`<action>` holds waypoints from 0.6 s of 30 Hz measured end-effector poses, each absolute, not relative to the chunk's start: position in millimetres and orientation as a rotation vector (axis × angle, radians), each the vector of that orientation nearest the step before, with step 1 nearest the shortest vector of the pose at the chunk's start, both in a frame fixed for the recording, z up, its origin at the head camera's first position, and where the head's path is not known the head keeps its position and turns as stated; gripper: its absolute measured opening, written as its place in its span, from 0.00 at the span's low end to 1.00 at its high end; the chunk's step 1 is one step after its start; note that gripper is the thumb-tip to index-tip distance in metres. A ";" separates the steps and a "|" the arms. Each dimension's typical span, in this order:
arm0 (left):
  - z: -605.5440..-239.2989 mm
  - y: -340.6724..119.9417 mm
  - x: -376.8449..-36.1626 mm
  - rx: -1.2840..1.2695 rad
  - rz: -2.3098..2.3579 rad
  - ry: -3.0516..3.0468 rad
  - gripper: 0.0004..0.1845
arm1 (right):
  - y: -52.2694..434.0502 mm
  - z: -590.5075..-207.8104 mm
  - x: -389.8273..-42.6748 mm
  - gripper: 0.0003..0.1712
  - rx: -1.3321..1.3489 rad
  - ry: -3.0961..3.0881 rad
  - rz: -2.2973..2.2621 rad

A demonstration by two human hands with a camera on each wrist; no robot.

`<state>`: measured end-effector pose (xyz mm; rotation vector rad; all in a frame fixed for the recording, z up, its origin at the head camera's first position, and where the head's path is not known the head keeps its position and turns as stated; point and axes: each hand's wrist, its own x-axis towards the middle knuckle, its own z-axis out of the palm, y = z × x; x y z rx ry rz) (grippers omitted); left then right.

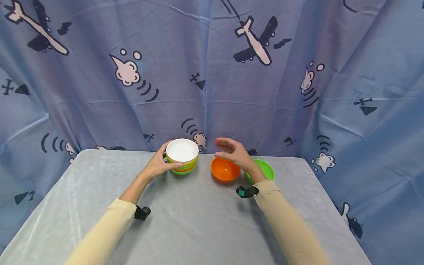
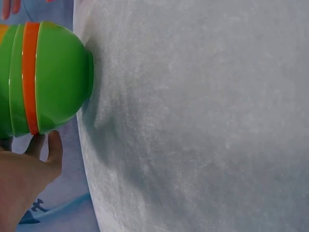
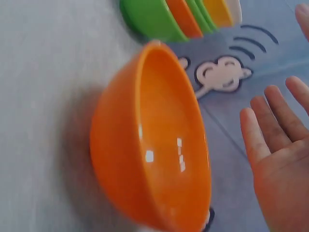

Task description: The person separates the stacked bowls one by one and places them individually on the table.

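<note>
My left hand (image 1: 158, 166) cups the bowl stack (image 1: 182, 157) at the worktop's (image 1: 185, 221) twelve o'clock. My right hand (image 1: 233, 152) hovers open above the orange bowl (image 1: 225, 169): probably light, slick plastic, best pinched at its rim.

**Stacked bowls and an orange bowl**

A stack of nested bowls (image 1: 182, 157), white on top over orange and green ones, stands upright on the tabletop. Just to its right sits a single orange bowl (image 1: 225, 169), upright, empty and glossy.
</note>
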<state>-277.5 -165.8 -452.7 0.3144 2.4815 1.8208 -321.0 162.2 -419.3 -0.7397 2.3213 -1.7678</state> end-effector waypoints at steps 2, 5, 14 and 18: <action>-452.7 -165.0 -277.6 0.325 1.819 2.479 0.56 | 153.6 -419.6 -322.3 0.35 -0.762 2.331 -1.766; -452.9 -164.2 -278.0 0.326 1.826 2.479 0.56 | 139.7 -417.4 -324.1 0.39 -0.801 2.320 -1.747; -454.2 -164.2 -279.3 0.324 1.830 2.491 0.55 | 98.1 -423.1 -331.8 0.48 -0.907 2.275 -1.615; -454.9 -165.2 -277.4 0.327 1.824 2.486 0.55 | 84.3 -428.6 -333.0 0.52 -0.910 2.243 -1.614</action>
